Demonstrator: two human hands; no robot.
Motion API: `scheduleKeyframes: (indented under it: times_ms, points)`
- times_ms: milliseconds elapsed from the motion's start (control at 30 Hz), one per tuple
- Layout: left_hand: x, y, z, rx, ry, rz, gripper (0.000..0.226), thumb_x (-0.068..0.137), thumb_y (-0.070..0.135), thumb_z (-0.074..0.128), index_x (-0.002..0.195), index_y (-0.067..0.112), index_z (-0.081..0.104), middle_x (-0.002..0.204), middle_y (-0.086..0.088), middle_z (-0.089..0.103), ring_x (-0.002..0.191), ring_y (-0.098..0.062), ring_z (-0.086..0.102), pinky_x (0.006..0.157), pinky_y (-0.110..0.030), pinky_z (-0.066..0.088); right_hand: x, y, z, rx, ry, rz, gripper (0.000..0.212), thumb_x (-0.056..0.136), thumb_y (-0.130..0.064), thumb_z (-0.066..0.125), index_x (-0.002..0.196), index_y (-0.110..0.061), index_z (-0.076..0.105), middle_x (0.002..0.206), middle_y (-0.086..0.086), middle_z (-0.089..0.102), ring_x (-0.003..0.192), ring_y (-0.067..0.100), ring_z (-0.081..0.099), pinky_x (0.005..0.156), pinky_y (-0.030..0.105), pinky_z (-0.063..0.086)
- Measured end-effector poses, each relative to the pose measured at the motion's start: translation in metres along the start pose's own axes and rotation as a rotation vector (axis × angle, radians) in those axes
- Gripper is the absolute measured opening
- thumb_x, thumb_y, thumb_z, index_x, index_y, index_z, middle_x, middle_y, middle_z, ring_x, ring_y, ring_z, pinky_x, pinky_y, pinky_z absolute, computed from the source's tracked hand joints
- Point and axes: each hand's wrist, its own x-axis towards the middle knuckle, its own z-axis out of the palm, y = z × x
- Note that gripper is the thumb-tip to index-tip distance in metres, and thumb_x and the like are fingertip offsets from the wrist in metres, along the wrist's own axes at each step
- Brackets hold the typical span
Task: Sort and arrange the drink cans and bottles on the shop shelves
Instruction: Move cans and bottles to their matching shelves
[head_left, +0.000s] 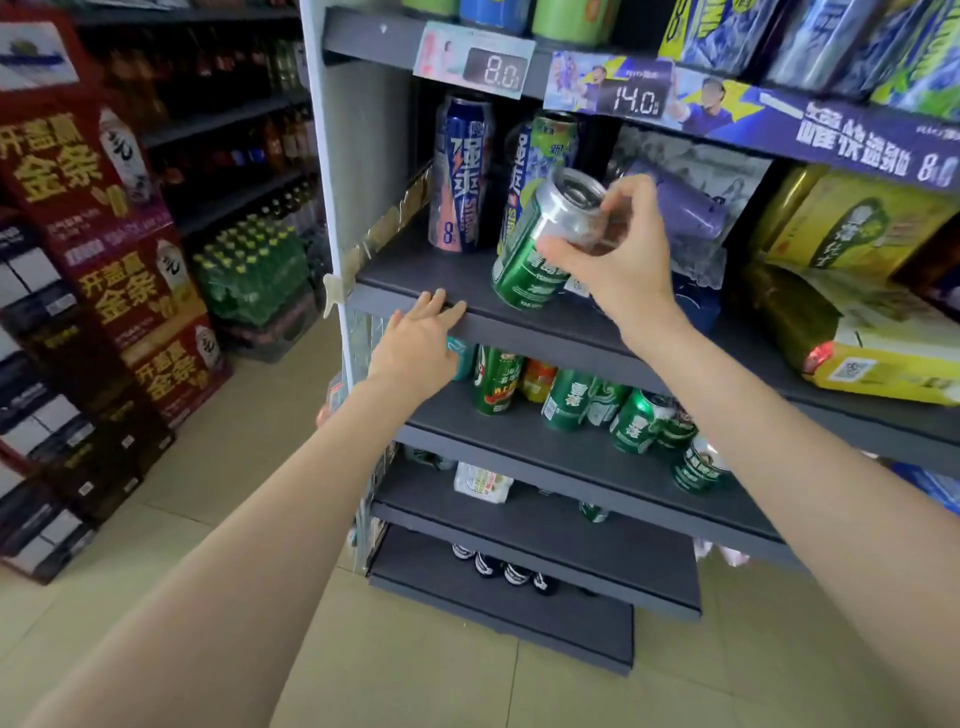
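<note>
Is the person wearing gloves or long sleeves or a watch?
No. Both arms are bare as far as the picture shows: no sleeves, no gloves, no watch or bracelet. The left hand and the right hand show no rings that I can make out.

green can with silver top and white letters; tall can blue with pink bottom and orange bolt; shelf dark grey; red boxes with yellow letters; beige floor

A shop — price tags on stocked shelves, stacked drink cartons.
</note>
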Motion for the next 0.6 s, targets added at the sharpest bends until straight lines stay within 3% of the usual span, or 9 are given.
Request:
scheduleKeyframes:
  times_ms: [100, 200, 333, 433, 600]
  points:
    - [-0.023, 0.003, 0.022, -0.161, 0.229, -0.026, 0.054, 0.087, 0.005, 0.049, 0.14, 0.007, 0.038, 0.15, -0.013, 0.028, 0.138, -0.029, 0.025, 0.113, -0.04, 0.023, -0.047, -0.01, -0.052, 0.049, -0.101, 0.028, 0.051, 0.069, -0.012, 0.081, 0.086, -0.027, 0.035, 0.084, -0.009, 0.045, 0.071, 0.003, 0.046, 0.065, 0.019, 0.043]
    - [-0.057, 0.012, 0.062, -0.268, 0.399, -0.032, 0.041, 0.078, -0.005, 0.052, 0.119, 0.0, 0.058, 0.124, -0.02, 0.051, 0.114, -0.039, 0.044, 0.1, -0.047, 0.037, -0.1, 0.011, -0.094, 0.058, -0.171, 0.157, 0.055, 0.062, -0.011, 0.085, 0.085, -0.026, 0.037, 0.081, -0.009, 0.047, 0.071, 0.004, 0.049, 0.062, 0.018, 0.043]
    - [-0.074, 0.03, 0.105, -0.251, 0.177, -0.012, 0.045, 0.079, -0.004, 0.054, 0.123, 0.004, 0.056, 0.127, -0.018, 0.046, 0.114, -0.039, 0.044, 0.093, -0.047, 0.036, -0.158, 0.084, -0.111, -0.112, -0.1, 0.475, 0.051, 0.057, -0.02, 0.087, 0.081, -0.029, 0.042, 0.083, -0.001, 0.055, 0.078, 0.019, 0.055, 0.069, 0.034, 0.047]
    - [-0.075, 0.037, 0.113, -0.227, 0.117, 0.004, 0.045, 0.079, -0.002, 0.055, 0.124, 0.004, 0.054, 0.128, -0.017, 0.044, 0.114, -0.038, 0.044, 0.092, -0.048, 0.038, -0.171, 0.135, -0.101, -0.271, -0.008, 0.64, 0.045, 0.065, -0.018, 0.082, 0.087, -0.016, 0.043, 0.082, 0.002, 0.052, 0.074, 0.019, 0.049, 0.066, 0.029, 0.041]
    - [-0.078, 0.021, 0.105, -0.148, 0.15, -0.033, 0.042, 0.077, -0.004, 0.058, 0.119, 0.0, 0.057, 0.121, -0.022, 0.048, 0.107, -0.043, 0.047, 0.09, -0.051, 0.041, -0.156, 0.193, -0.079, -0.437, 0.097, 0.599, 0.04, 0.071, -0.014, 0.075, 0.085, -0.009, 0.039, 0.087, 0.006, 0.043, 0.074, 0.02, 0.042, 0.054, 0.021, 0.029]
